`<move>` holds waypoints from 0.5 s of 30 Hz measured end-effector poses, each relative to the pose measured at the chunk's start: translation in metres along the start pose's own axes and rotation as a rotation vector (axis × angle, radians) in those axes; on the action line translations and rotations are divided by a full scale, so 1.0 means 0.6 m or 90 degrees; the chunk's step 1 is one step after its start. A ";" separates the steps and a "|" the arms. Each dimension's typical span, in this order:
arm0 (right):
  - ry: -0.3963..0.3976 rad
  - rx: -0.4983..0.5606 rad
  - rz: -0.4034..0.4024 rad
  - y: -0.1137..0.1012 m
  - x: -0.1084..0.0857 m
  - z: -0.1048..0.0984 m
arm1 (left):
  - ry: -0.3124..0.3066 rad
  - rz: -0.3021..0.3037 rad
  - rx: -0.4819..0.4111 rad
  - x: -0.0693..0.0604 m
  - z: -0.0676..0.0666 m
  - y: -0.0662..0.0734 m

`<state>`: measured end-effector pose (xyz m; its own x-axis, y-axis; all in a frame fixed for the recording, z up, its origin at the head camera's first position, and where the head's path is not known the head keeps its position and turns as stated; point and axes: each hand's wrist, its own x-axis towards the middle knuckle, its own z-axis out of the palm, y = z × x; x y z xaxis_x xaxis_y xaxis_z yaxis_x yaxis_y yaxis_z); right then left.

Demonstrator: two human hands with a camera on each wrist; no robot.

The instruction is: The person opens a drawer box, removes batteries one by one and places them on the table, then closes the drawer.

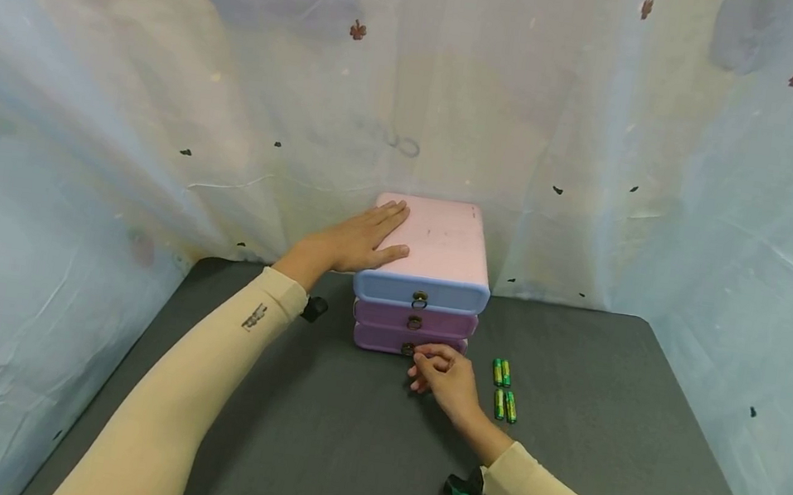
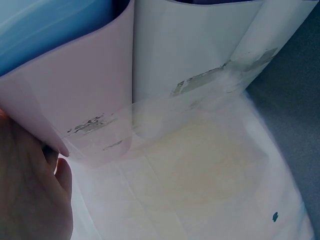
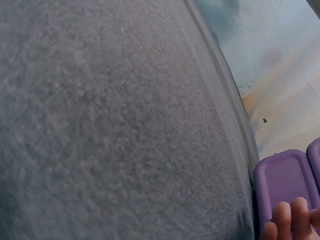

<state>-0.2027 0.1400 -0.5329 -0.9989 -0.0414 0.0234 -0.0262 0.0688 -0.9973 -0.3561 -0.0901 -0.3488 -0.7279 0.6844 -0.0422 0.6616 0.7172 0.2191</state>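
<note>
A small chest of drawers [image 1: 435, 240] stands at the table's back edge, with a pink top, one blue drawer [image 1: 391, 289] and two purple drawers below. My left hand [image 1: 359, 243] rests on the left part of the pink top, fingers straight and thumb spread. In the left wrist view, that hand [image 2: 32, 185] lies against the pink casing [image 2: 90, 90]. At the bottom purple drawer [image 1: 377, 339], my right hand [image 1: 445, 379] pinches the small metal ring pull [image 1: 407, 349] between thumb and forefinger. The right wrist view shows only its fingertips [image 3: 282, 220] before a purple drawer front [image 3: 285, 177].
Several green batteries [image 1: 499, 404] lie in two pairs on the dark grey table [image 1: 563, 470], right of the drawers. A pale patterned curtain [image 1: 456, 80] hangs behind and at both sides. Each wrist carries a black strapped device [image 1: 461, 488].
</note>
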 end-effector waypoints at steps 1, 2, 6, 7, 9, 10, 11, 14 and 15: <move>0.000 0.003 0.005 0.002 0.000 0.001 | -0.001 0.000 0.000 0.001 0.000 0.000; -0.001 0.007 0.007 0.004 0.000 0.001 | -0.001 -0.001 0.001 0.001 0.001 -0.001; -0.010 0.018 0.020 0.008 0.001 0.003 | -0.003 -0.003 0.004 0.002 0.001 -0.002; -0.013 0.019 0.023 0.009 0.001 0.003 | -0.003 -0.004 0.004 0.002 0.001 -0.002; -0.016 0.022 0.029 0.010 0.002 0.004 | -0.003 -0.004 0.005 0.002 0.001 -0.002; -0.017 0.024 0.035 0.011 0.003 0.005 | -0.004 -0.003 0.003 0.002 0.001 -0.002; -0.017 0.027 0.039 0.011 0.002 0.005 | -0.005 -0.003 0.002 0.002 0.000 -0.002; -0.019 0.035 0.054 0.011 0.002 0.006 | -0.005 0.000 0.004 0.002 0.001 -0.003; -0.020 0.038 0.061 0.011 0.002 0.006 | -0.005 0.000 0.004 0.003 0.001 -0.003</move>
<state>-0.2038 0.1366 -0.5396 -0.9950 -0.0690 -0.0729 0.0721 0.0138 -0.9973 -0.3585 -0.0904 -0.3497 -0.7264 0.6855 -0.0495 0.6629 0.7179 0.2125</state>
